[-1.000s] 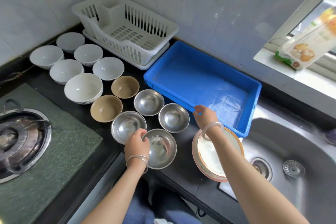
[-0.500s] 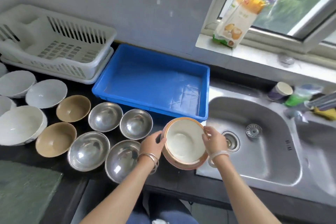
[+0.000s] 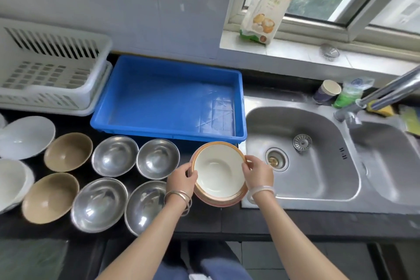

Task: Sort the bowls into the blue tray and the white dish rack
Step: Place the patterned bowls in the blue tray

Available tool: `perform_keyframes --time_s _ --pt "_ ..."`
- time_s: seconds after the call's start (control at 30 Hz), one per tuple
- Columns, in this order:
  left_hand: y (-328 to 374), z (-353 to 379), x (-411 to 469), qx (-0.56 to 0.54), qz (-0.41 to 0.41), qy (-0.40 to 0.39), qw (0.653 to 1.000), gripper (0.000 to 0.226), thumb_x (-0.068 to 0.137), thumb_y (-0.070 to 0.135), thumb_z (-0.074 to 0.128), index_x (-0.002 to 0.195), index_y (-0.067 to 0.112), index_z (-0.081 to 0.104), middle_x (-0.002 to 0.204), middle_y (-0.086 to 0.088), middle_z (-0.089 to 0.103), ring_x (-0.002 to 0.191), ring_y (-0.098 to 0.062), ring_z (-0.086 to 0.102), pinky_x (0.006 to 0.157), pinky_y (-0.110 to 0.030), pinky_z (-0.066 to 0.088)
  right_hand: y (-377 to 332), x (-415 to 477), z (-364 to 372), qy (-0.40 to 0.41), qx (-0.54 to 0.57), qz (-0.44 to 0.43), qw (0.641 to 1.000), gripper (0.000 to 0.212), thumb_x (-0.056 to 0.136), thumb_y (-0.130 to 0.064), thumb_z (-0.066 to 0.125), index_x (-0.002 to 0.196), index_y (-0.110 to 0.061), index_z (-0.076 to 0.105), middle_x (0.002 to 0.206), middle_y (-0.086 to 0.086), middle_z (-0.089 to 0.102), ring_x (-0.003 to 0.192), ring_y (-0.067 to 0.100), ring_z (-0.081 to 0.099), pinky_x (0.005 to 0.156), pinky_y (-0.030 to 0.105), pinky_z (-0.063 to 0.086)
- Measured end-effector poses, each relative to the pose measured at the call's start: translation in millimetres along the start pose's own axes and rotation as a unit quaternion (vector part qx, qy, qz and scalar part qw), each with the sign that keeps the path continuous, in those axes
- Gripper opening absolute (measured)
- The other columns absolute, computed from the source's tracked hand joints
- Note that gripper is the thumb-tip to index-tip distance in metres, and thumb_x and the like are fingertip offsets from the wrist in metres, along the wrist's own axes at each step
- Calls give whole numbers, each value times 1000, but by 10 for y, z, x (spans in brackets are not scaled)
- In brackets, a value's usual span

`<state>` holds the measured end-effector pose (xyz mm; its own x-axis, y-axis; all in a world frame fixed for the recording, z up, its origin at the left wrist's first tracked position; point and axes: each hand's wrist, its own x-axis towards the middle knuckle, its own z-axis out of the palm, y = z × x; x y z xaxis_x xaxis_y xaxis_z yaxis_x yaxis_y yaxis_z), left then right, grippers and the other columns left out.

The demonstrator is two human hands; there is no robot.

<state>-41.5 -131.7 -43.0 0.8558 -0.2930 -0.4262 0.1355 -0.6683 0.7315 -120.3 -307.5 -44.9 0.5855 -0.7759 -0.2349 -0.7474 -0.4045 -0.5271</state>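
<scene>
Both hands grip a stack of cream bowls with orange rims at the desk's front edge, just in front of the blue tray and beside the sink. The left hand has its fingers clamped on the stack's left rim; the right hand has its fingers clamped on the right rim. The white dish rack stands left of the tray. Four steel bowls and two tan bowls sit on the desk. A packet on the windowsill carries print too blurred to read.
</scene>
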Motion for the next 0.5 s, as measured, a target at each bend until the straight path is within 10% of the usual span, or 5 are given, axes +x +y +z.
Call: perform_keyframes --time_s 0.5 --pt "145 -171 88 42 33 1 999 22 84 6 50 92 11 69 81 -7 70 77 -25 62 59 -27 46 -105 -233 20 42 31 60 997 21 85 -21 59 103 -18 70 90 5 74 76 21 61 64 21 36"
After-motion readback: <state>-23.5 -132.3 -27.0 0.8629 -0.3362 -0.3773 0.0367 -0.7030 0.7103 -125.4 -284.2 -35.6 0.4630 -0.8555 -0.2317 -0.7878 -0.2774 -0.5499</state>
